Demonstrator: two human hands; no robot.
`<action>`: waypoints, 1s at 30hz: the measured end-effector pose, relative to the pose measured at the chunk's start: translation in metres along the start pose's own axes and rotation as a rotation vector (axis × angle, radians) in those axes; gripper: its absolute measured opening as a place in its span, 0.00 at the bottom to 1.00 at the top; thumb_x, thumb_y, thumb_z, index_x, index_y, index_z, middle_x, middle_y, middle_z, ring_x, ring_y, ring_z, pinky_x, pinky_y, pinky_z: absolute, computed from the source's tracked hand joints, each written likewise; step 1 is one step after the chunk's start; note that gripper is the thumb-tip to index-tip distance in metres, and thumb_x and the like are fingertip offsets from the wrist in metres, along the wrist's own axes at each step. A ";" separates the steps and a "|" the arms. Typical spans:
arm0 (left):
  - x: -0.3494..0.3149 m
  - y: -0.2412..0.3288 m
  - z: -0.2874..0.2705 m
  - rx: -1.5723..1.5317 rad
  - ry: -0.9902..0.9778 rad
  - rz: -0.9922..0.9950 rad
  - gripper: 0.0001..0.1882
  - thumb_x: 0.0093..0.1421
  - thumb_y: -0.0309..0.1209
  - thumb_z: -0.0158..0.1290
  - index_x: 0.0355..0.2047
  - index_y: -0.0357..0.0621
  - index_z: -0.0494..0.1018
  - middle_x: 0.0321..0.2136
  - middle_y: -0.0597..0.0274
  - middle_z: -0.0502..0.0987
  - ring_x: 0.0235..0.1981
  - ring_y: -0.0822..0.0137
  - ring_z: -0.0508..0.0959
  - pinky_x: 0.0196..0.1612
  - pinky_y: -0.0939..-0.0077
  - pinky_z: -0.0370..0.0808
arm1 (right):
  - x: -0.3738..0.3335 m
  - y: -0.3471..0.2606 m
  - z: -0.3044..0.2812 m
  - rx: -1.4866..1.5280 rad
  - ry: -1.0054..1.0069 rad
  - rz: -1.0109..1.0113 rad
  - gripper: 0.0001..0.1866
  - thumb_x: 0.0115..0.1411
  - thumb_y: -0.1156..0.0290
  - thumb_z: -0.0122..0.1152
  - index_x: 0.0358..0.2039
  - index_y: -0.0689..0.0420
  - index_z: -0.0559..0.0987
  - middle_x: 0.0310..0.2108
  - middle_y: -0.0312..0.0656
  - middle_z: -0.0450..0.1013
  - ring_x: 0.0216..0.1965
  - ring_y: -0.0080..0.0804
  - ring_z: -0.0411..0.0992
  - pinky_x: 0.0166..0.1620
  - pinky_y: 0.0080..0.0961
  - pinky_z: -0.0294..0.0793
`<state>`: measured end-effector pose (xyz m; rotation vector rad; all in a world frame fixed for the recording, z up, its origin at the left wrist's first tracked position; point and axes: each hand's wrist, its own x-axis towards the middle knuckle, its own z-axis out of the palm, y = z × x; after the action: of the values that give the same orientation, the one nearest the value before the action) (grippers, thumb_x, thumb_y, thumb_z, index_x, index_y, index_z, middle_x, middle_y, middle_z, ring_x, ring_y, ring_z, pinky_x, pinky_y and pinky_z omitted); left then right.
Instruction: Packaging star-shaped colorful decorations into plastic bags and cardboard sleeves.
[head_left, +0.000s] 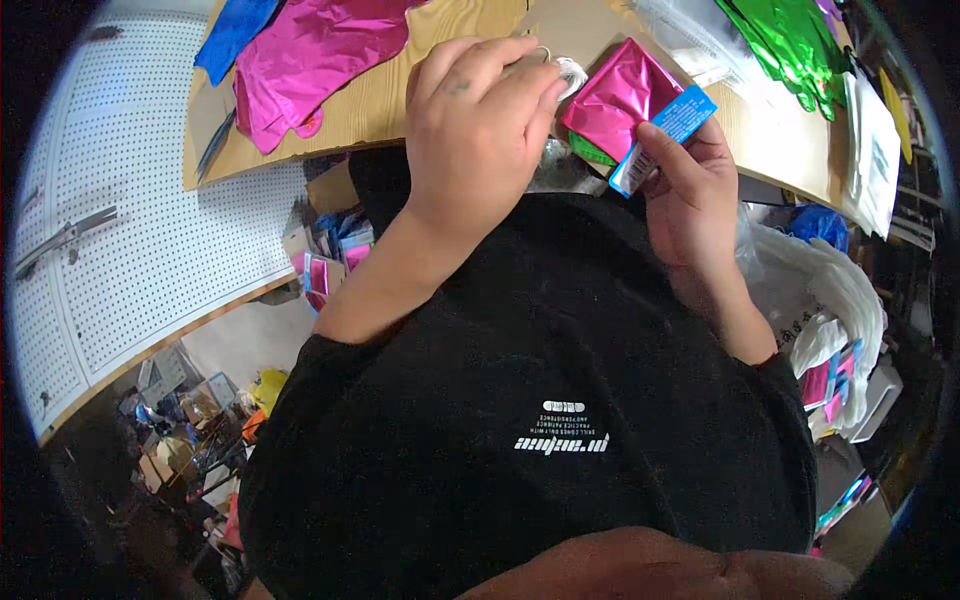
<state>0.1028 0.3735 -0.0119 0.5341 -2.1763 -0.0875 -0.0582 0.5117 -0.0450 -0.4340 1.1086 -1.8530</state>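
Observation:
My right hand (690,190) grips a flat, folded pink foil packet (625,95) by a blue card label (675,125) along its near right edge, the thumb pressing on the card. A strip of green foil (592,150) shows under the packet's lower edge. Just left of it, my left hand (480,110) has its thumb and fingers closed together at a small white coil of string (570,78), which touches the fingertips. Part of the coil is hidden behind the fingers. Both hands are over the near edge of a wooden table (370,105).
Loose pink foil (315,60) and blue foil (232,35) lie at the table's left, green foil (790,50) at its far right. Clear plastic bags (690,35) lie beside the green. A white pegboard (150,200) stands left. Packets fill a white bag (840,300) below right.

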 end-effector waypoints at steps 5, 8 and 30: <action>-0.006 0.003 0.009 -0.084 0.011 0.006 0.09 0.52 0.24 0.68 0.35 0.44 0.84 0.38 0.58 0.84 0.39 0.54 0.83 0.45 0.63 0.79 | -0.004 -0.004 0.004 0.001 -0.025 0.041 0.15 0.66 0.82 0.61 0.52 0.57 0.77 0.41 0.36 0.80 0.40 0.26 0.80 0.44 0.27 0.82; -0.006 0.007 0.009 -0.165 -0.086 -0.074 0.08 0.55 0.23 0.67 0.36 0.43 0.84 0.37 0.57 0.84 0.36 0.57 0.84 0.42 0.69 0.80 | -0.005 0.000 0.003 -0.010 0.007 0.057 0.14 0.66 0.82 0.61 0.52 0.57 0.77 0.41 0.36 0.80 0.41 0.26 0.80 0.44 0.27 0.82; 0.001 0.016 0.005 -0.713 -0.260 -0.563 0.15 0.57 0.22 0.67 0.46 0.39 0.82 0.41 0.56 0.84 0.42 0.68 0.84 0.46 0.75 0.80 | -0.006 0.003 0.004 -0.041 0.020 -0.022 0.15 0.65 0.82 0.63 0.52 0.58 0.77 0.42 0.39 0.81 0.42 0.27 0.80 0.44 0.28 0.82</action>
<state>0.0930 0.3874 -0.0103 0.7135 -1.9828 -1.2388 -0.0506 0.5138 -0.0445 -0.4533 1.1614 -1.8602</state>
